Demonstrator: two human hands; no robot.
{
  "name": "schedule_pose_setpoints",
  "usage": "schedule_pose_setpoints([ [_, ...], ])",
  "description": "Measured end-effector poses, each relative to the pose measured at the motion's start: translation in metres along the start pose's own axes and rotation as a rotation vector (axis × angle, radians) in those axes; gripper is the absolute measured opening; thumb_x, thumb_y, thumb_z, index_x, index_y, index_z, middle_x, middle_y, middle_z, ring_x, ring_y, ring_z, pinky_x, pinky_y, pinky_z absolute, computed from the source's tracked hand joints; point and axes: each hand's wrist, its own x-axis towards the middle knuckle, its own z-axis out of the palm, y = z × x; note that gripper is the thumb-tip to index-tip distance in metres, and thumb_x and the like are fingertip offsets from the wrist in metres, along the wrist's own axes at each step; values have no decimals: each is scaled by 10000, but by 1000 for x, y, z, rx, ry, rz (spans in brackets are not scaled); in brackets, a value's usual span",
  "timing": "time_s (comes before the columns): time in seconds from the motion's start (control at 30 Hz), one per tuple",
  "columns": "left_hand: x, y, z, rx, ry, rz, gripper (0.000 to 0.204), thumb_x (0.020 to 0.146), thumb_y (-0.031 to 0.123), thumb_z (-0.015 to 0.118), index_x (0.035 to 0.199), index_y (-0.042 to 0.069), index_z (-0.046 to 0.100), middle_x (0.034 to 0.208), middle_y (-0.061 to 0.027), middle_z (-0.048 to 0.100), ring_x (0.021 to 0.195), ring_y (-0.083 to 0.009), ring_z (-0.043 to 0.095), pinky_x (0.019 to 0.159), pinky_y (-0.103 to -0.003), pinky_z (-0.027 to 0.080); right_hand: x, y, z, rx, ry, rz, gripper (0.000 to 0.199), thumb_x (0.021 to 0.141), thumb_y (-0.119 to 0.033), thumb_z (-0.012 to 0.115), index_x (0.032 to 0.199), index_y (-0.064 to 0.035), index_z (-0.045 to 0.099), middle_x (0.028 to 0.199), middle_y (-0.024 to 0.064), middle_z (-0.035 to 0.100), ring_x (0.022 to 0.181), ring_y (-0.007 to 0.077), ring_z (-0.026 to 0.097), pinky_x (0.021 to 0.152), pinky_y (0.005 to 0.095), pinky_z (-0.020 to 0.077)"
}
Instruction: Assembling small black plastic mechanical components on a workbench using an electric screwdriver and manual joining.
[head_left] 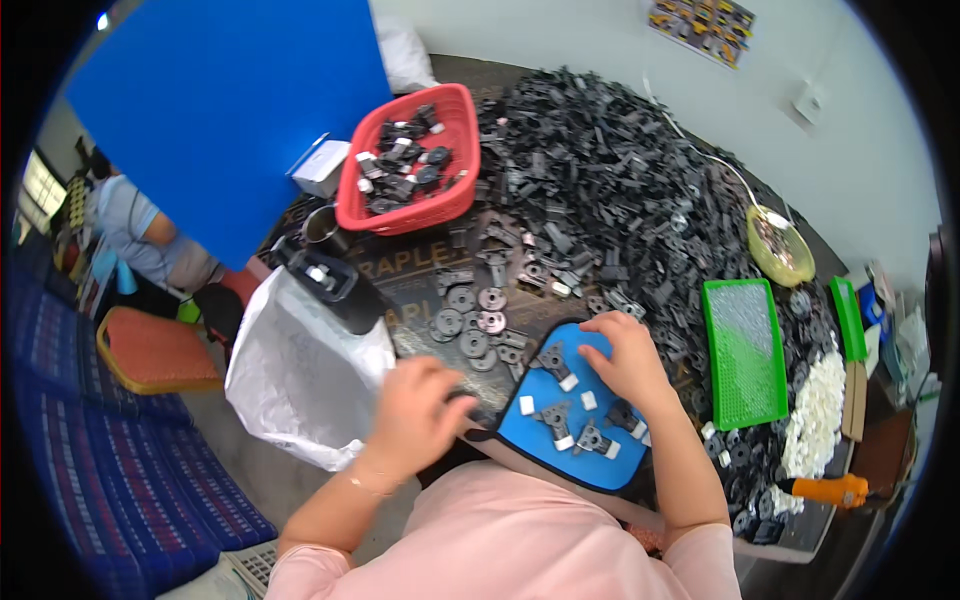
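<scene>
A blue mat with a dark border (532, 447) lies at the table's front edge. On it are several dark plastic parts (555, 424) with white pieces at their ends, and small loose white blocks (588, 400). My right hand (632, 362) hovers over the mat's far right side, thumb and forefinger apart, close to another dark part (552, 364). Left of the mat, my left hand (415, 415) is raised with its fingers curled toward the thumb. Something small and dark shows between them, too blurred to name.
A large heap of black parts (620, 170) covers the back. Grey discs (474, 344) lie beyond the mat. A red basket (460, 200) holds parts; a white bag (290, 375) hangs at left. A green tray (778, 375) and orange-handled tool (830, 490) are at right. A person (135, 215) sits far left.
</scene>
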Motion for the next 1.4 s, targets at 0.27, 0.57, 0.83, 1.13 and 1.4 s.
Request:
schedule_pose_setpoints([
  [0.27,-123,-123,-103,722,357,-784,551,677,137,767,1191,92,572,1297,-221,459,1200,-391,445,1022,-427,351,93,-132,95,186,-235,-296,731,730,-307,756,1303,-2,421,1207,211,519,1116,365,521,944,419,437],
  [0.57,-212,-161,-105,-165,232,-1161,666,625,-146,496,1254,65,557,1245,-178,546,984,-261,604,708,-312,542,165,-186,174,307,-233,-22,891,558,-399,820,1276,-17,455,1054,198,632,950,377,627,851,423,501],
  [0.83,-340,-233,-166,104,192,-1165,749,500,-219,339,1185,-26,571,1209,-175,573,1182,-268,502,1053,-318,322,147,-159,156,591,-113,51,831,560,-415,804,1218,3,517,1041,240,637,981,353,628,872,388,487],
  [1.13,-345,-273,-55,-71,426,-1133,706,560,-202,331,1201,-27,569,1198,-174,584,1176,-273,516,1055,-310,324,124,-163,165,446,-139,-109,847,573,-384,786,1272,-37,456,1167,198,585,975,364,615,850,426,500],
  [1.4,-215,-216,-71,-36,58,-1101,608,680,-9,649,1274,31,528,1213,-198,579,1148,-280,544,965,-338,426,107,-153,148,388,-50,-124,915,651,-392,799,1356,-40,334,1296,192,450,1173,356,491,941,424,450],
])
